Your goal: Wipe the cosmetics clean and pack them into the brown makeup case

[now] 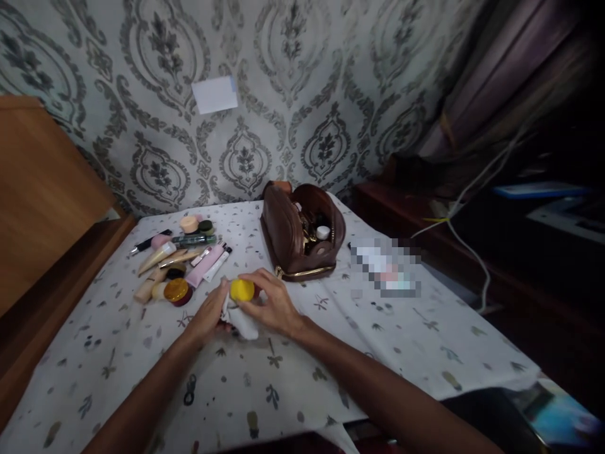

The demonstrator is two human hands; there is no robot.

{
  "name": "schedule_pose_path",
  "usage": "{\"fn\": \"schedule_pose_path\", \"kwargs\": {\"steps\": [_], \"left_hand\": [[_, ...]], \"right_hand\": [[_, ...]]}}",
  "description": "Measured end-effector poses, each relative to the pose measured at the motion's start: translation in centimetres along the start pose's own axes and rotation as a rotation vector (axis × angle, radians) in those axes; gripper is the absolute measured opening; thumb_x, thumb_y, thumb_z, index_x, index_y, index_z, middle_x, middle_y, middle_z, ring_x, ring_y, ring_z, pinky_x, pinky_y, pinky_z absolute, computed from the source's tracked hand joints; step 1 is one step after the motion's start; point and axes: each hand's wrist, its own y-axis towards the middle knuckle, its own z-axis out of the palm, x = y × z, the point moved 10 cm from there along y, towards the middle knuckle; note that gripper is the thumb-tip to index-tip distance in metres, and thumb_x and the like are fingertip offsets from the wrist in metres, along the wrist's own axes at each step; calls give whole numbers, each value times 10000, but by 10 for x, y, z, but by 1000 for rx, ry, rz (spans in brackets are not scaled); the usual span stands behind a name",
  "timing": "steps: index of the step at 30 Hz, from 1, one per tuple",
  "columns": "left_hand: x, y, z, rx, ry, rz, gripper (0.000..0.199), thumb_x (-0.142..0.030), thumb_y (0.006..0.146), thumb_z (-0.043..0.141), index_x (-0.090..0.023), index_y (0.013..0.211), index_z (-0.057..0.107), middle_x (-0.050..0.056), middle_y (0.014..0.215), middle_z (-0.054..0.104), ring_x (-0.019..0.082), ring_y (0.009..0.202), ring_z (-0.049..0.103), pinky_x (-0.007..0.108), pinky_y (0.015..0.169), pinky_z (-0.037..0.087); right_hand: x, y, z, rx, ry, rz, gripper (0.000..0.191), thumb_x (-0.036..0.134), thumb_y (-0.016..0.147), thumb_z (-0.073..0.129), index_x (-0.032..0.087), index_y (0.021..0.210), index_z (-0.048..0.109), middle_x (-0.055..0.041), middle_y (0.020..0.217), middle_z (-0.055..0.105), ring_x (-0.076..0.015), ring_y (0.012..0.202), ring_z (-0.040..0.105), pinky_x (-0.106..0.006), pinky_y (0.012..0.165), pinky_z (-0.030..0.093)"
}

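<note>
My right hand (276, 304) is closed around a small rounded yellow container (242, 290), its fingers and thumb on the right side. My left hand (210, 312) is closed on a crumpled white wipe (244, 325), pressed against the container's left side; part of the wipe hangs below. To the left lie an amber-lidded jar (177, 291), a pink tube (207, 265), a white tube (218, 265) and a dark green tube (193, 240). An unzipped brown cosmetic bag (288, 233) stands behind my hands, with a white-capped item (322, 232) among its contents.
A patterned white cloth (331, 372) covers the table. At right lies a pixelated object (385, 268). A wooden panel (42, 189) borders the left side, and a white cable (472, 252) hangs beyond the right edge. The patterned wall (302, 107) rises behind.
</note>
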Motion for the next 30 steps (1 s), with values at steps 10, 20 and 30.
{"fn": "schedule_pose_path", "kwargs": {"steps": [10, 20, 30], "left_hand": [[-27, -3, -11, -142, 423, 286, 449, -645, 882, 476, -219, 969, 589, 76, 909, 679, 243, 874, 647, 340, 743, 502], [-104, -34, 25, -198, 1044, 608, 258, -461, 925, 400, -229, 980, 497, -10, 627, 587, 247, 614, 610, 315, 625, 386], [-178, -11, 153, 75, 1518, 999, 472, -119, 889, 374, -252, 1304, 555, 77, 1039, 608, 196, 766, 626, 275, 627, 439]], "right_hand": [[-43, -5, 11, -28, 226, 335, 345, 299, 669, 801, 183, 971, 681, -16, 900, 608, -142, 808, 596, -236, 676, 499], [0, 3, -3, 177, -180, 118, 227, 158, 668, 731, 180, 872, 634, -11, 846, 540, -157, 741, 556, -264, 665, 465], [31, 21, -165, -6, 68, 258, 292, 299, 664, 796, 193, 905, 670, -10, 826, 637, -140, 672, 570, -255, 580, 461]]}}
